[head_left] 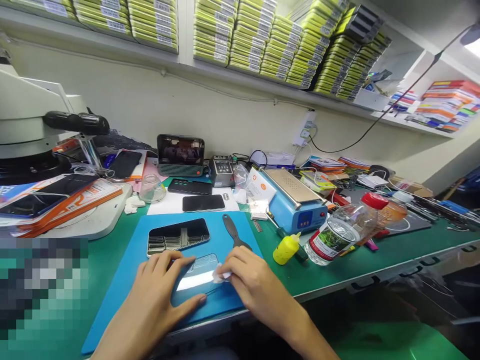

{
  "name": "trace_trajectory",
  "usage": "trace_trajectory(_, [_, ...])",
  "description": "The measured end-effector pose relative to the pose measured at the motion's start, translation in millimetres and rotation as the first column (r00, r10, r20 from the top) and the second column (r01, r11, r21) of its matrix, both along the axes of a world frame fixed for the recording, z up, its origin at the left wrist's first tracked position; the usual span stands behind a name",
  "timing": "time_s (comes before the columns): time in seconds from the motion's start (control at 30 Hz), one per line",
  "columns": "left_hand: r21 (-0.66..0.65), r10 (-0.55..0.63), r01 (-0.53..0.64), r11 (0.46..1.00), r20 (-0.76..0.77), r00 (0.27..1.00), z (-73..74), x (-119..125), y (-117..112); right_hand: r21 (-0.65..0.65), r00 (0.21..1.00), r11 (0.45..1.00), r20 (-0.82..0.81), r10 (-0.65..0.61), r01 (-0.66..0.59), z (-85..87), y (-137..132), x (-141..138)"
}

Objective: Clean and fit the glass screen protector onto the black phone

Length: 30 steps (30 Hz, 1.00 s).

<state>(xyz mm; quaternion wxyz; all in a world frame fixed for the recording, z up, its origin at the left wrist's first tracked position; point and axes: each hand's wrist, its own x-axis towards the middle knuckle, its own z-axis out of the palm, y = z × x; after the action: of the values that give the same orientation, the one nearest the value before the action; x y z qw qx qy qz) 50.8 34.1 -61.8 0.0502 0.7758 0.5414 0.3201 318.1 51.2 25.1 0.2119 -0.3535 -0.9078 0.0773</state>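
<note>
Clear panel (198, 279) lies on the blue mat (222, 302), lower centre of frame. Left hand (157, 285) brackets its left end, fingers spread; right hand (253, 275) pinches a white wipe (218, 275) at its right edge.

At lower centre, I see the left hand (161, 282) spread around a clear panel (200, 272), the right hand (249, 277) pinching a white wad (218, 276)

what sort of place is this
Probably a phone repair workshop: a microscope stands at the left of the bench, a phone lies on the blue mat with others behind it, and a blue machine with a metal top plate sits nearby.
</note>
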Motion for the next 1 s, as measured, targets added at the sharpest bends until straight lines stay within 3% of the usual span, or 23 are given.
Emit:
trace_trajectory(0.1, [-0.026,-0.03,0.031,0.999,0.019,0.999,-2.9,-6,5,0.016,1.0,1.0,-0.001,0.011,-0.011,-12.4,1,-19])
trace_trajectory(0.2, [-0.076,-0.037,0.043,0.996,0.071,0.997,-3.9,-7,7,0.045,0.999,0.999,0.043,-0.007,0.005,-18.4,0,-17])
trace_trajectory(0.33, [-0.165,-0.013,0.049,0.985,0.214,0.977,1.9,1,1,0.138,0.98,0.976,0.086,-0.18,0.167,-13.1,3,11])
trace_trajectory(0.47, [-0.243,0.036,0.078,0.967,0.433,0.901,15.7,6,-5,0.268,0.926,0.899,0.058,-0.373,0.345,-15.4,16,26])
trace_trajectory(0.57, [-0.271,0.061,0.15,0.951,0.638,0.768,29.1,-2,-2,0.352,0.903,0.845,-0.001,-0.429,0.402,-22.3,26,25])
trace_trajectory(0.67, [-0.247,0.047,0.296,0.923,0.834,0.55,45.7,-13,3,0.406,0.907,0.817,-0.085,-0.413,0.41,-22.0,26,16])
trace_trajectory(0.73, [-0.199,0.024,0.414,0.888,0.92,0.391,58.6,-16,2,0.356,0.921,0.849,-0.166,-0.353,0.39,-16.8,17,6])
trace_trajectory(0.83, [-0.137,0.034,0.526,0.839,0.979,0.201,77.4,-6,-7,0.086,0.917,0.965,-0.344,-0.203,0.246,-7.7,-5,-12])
trace_trajectory(0.9, [-0.083,0.026,0.568,0.819,0.994,0.109,85.8,6,-13,-0.012,0.91,0.993,-0.398,-0.114,0.12,-4.3,-20,-23])
trace_trajectory(1.0, [0.024,-0.046,0.564,0.825,0.999,0.026,89.0,21,-17,-0.03,0.91,0.999,-0.413,-0.038,0.029,-3.9,-30,-35])
